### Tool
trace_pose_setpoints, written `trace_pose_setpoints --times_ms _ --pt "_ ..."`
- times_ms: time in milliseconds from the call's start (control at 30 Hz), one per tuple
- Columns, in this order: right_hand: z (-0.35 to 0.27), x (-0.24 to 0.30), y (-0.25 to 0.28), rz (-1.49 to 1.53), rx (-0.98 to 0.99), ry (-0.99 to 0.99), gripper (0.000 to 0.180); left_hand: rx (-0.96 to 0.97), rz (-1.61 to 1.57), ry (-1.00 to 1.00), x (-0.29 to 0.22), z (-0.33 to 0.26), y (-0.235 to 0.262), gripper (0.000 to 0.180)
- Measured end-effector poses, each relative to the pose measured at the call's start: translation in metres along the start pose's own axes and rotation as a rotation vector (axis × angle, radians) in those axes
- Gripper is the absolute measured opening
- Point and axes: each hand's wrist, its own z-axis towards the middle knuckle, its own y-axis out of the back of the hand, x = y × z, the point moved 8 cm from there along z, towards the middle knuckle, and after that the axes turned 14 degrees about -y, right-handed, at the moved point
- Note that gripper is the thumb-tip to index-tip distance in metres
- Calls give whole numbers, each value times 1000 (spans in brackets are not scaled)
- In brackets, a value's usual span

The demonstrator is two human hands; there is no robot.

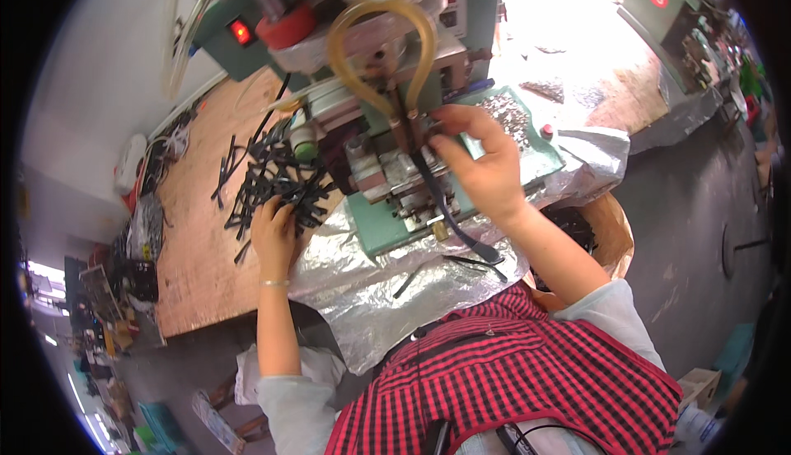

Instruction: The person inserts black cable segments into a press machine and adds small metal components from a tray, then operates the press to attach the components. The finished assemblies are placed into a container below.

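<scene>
My left hand (pixel 272 226) rests at the near edge of a tangled pile of short black straps (pixel 284 177), its fingers bent down and closed on a strap there. My right hand (pixel 486 163) is raised at the tooling of a green bench press (pixel 387 134), thumb and forefinger nearly together. What lies between those fingertips is too small and dark to make out. From the press tooling a black strap (pixel 437 196) hangs toward me, its wider end on the foil. A bent yellowish tube (pixel 383 10) loops above the tooling.
A green tray (pixel 540 154) of small metal pieces (pixel 504 117) sits right of the press. Loose black strips (pixel 474 266) lie on silver foil (pixel 371 311). The wooden tabletop (pixel 189 266) extends left. An open brown bag (pixel 611 233) stands at right. A red switch (pixel 240 32) glows.
</scene>
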Motion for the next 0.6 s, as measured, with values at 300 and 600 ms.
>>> trace_pose_setpoints --times_ms 300,600 --pt "-4 -5 -15 342 2 -205 47 -480 -209 305 18 11 36 16" --pt "-17 13 23 -28 52 -116 42 -114 -1800 683 -186 95 62 36"
